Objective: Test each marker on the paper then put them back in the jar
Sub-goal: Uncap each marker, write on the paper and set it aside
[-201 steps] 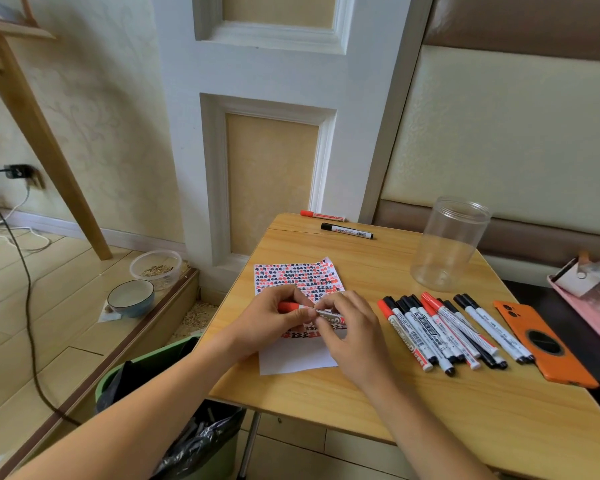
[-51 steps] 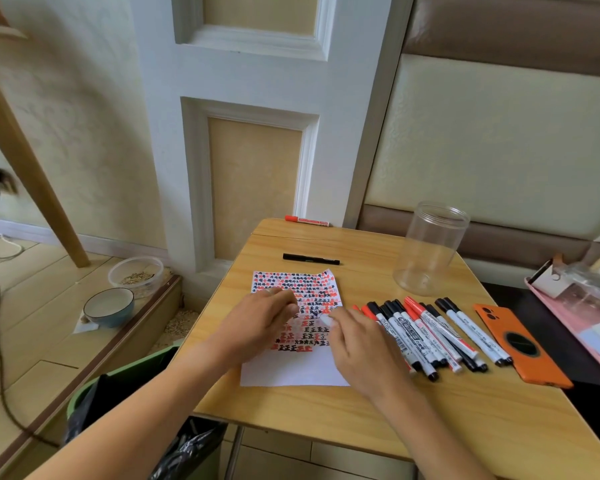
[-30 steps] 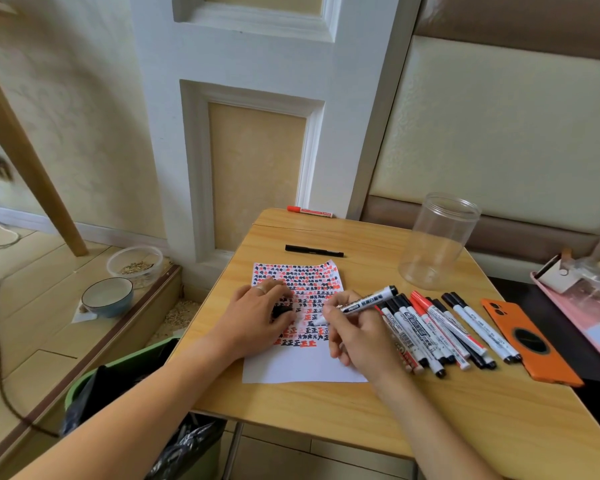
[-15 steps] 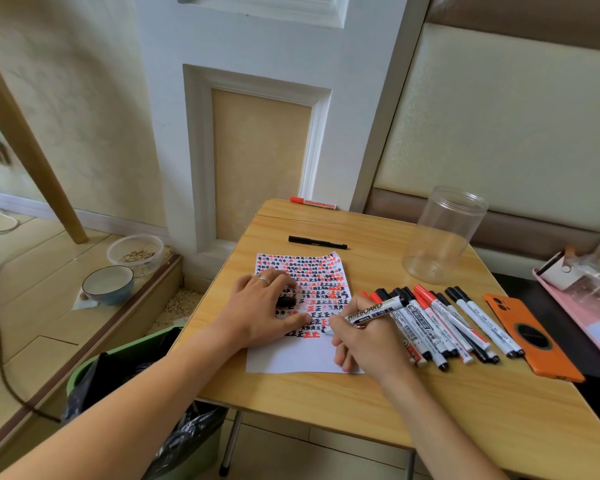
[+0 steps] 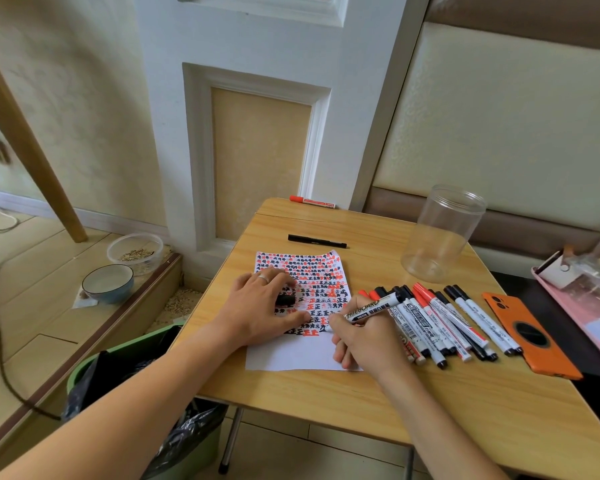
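Now your right hand pinches the whiteboard marker, tip down-left on the paper; jar sits far-right.

Wooden table with paper, markers, jar, phone.

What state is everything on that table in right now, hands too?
Jar: upright, open, empty.
Paper: flat, mostly filled with marks.
Held marker: uncapped, tip on paper.
Black cap: off, under left hand.
Right hand: grips held marker.
Marker row: capped, lying flat.
Phone: face down.
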